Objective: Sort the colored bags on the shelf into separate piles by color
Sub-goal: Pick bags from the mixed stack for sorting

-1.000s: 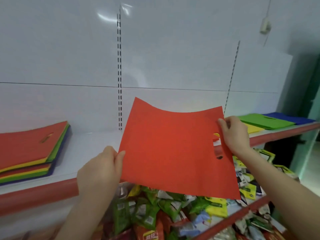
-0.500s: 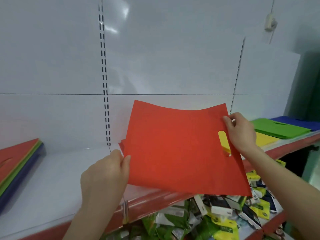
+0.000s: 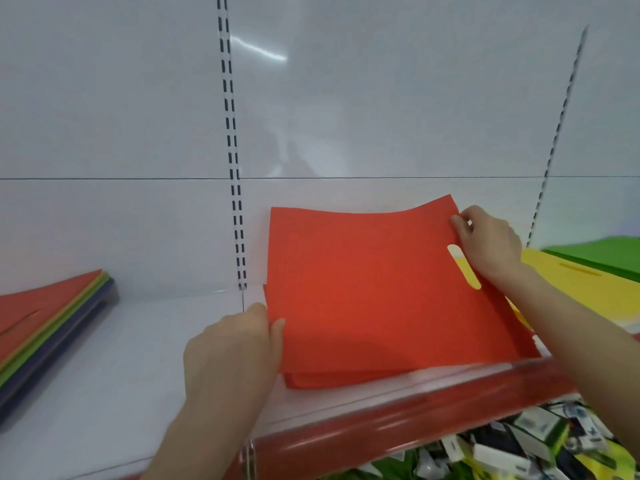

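Lower than a moment ago, your red bag now hangs between your grips, just over the red pile on the shelf. It is flat and slightly bowed, with its slot handle beside your right grip, which pinches the far corner. Your left grip pinches the near edge.

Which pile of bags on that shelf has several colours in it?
The far-left pile: red on top, green and dark edges beneath. The red pile beneath the held red bag, the yellow pile and the green pile each show one colour.
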A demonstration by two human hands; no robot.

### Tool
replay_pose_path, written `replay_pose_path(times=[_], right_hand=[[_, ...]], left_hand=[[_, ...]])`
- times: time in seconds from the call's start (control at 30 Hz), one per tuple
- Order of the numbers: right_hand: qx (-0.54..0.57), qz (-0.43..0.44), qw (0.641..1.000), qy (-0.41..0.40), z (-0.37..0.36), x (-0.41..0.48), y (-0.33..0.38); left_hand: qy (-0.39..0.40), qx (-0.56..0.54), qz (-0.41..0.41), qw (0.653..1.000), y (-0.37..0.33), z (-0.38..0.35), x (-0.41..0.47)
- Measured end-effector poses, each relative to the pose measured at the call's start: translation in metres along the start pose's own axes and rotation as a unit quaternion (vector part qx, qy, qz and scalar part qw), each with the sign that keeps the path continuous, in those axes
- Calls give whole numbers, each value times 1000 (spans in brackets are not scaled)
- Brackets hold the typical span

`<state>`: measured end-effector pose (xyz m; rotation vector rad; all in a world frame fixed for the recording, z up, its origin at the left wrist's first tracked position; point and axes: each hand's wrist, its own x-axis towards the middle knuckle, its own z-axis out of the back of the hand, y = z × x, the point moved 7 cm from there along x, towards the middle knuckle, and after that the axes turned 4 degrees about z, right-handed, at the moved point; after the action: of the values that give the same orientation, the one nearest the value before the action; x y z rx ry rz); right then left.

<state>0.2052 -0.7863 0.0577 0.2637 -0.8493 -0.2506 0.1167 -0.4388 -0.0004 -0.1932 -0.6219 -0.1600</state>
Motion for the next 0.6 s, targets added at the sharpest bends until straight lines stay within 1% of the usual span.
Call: replay_pose_path(times=[0.03,0.07,0.1,0.23,0.37,0.47,0.6], right_hand=[[-5,12,1000,11,-6,5,3],[-13,26,999,25,-14,10,5],[-26,41,998,42,-22,13,7],[-97,102,981,133,-58,16,7],[-142,137,960,198,-83,10,-1],[-159,150,950,224,-94,4,-6],[-161,163,945,233,-102,1,-8]], left_hand=[[19,33,15,999,-3,-2,2],[28,74,44,996,-4,-4,3],[27,98,54,993,-6,-7,4],[93,130,60,985,-13,-20,2],[114,164,77,977,-19,-29,0],[126,177,90,972,-20,-31,-3],[130,200,101,966,-24,-31,-4]])
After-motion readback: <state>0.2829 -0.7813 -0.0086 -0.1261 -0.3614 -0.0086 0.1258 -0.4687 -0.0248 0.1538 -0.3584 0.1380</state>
